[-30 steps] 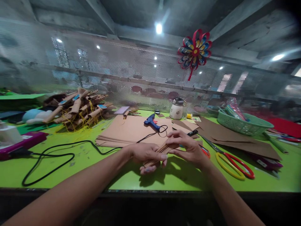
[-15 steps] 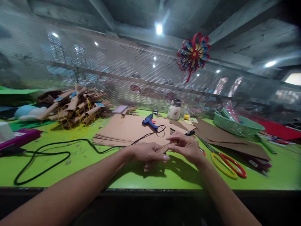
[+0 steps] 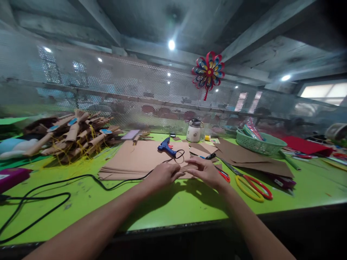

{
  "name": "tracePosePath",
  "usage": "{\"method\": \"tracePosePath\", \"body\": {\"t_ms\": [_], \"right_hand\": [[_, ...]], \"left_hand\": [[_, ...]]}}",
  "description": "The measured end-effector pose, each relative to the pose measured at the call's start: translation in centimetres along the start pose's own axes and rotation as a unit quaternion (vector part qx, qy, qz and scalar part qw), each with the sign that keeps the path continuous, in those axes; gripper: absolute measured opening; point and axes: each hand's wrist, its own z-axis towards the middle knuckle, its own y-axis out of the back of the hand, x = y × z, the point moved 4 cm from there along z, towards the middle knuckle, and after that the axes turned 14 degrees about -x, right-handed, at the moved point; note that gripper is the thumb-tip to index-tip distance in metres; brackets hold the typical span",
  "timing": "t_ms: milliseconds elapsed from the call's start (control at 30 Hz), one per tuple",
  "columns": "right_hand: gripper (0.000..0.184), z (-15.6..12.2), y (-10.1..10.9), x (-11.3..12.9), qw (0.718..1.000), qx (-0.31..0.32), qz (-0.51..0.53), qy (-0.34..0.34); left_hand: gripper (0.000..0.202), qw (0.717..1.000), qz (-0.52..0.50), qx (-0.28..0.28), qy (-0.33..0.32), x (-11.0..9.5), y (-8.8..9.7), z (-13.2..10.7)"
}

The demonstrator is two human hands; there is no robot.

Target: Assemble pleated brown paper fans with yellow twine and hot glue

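My left hand [image 3: 162, 174] and my right hand [image 3: 206, 172] meet over the green table [image 3: 189, 202], both closed around a folded strip of brown paper [image 3: 187, 168] held between them. The strip lies low, almost on the table, just in front of a stack of brown paper sheets [image 3: 135, 159]. A blue glue gun [image 3: 166, 146] rests on that stack behind my hands. Yellow-and-red scissors [image 3: 251, 184] lie just right of my right hand.
A black cable [image 3: 54, 191] snakes across the left of the table. A heap of rolled brown paper pieces [image 3: 76, 131] sits far left. A white jar [image 3: 193, 131], a green basket [image 3: 258, 144] and more brown sheets [image 3: 252, 159] stand at the back right. A paper pinwheel [image 3: 208, 72] hangs on the mesh screen.
My hands have lowered and moved forward with the brown strip, from above the table down to the edge of the paper stack. The view has swung to the right.
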Motion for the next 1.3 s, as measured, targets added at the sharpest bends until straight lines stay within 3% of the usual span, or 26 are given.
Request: {"method": "tracePosePath", "body": {"t_ms": [200, 433, 567, 667, 900, 1067, 1300], "right_hand": [[0.021, 0.0, -0.1, 0.5, 0.997, 0.001, -0.083, 0.008], [0.021, -0.1, -0.2, 0.2, 1.000, 0.000, -0.009, -0.018], [0.026, 0.1, 0.3, -0.6, 0.998, -0.020, 0.026, -0.055], [0.029, 0.3, 0.8, -0.9, 0.997, -0.039, 0.031, -0.067], [0.021, 0.2, 0.1, 0.4, 0.994, -0.008, -0.094, 0.057], [0.029, -0.2, -0.8, 0.6, 0.997, 0.019, -0.070, 0.026], [0.029, 0.0, -0.1, 0.8, 0.997, -0.041, -0.058, 0.033]], "left_hand": [[0.035, 1.000, -0.001, -0.014, 0.018, 0.1, 0.0, 0.0], [0.041, 0.996, -0.072, 0.000, 0.050, 0.5, 0.2, 0.1], [0.037, 0.996, -0.085, -0.008, 0.024, 1.5, 0.5, 0.7], [0.033, 0.998, -0.039, -0.040, -0.006, 2.2, 0.9, 1.0], [0.035, 0.998, 0.027, -0.031, -0.042, 1.6, 0.5, 0.4], [0.036, 0.999, 0.001, -0.030, -0.029, 1.6, 0.7, 0.5], [0.025, 0.992, -0.104, -0.065, 0.023, 2.1, 2.8, 1.3]]}}
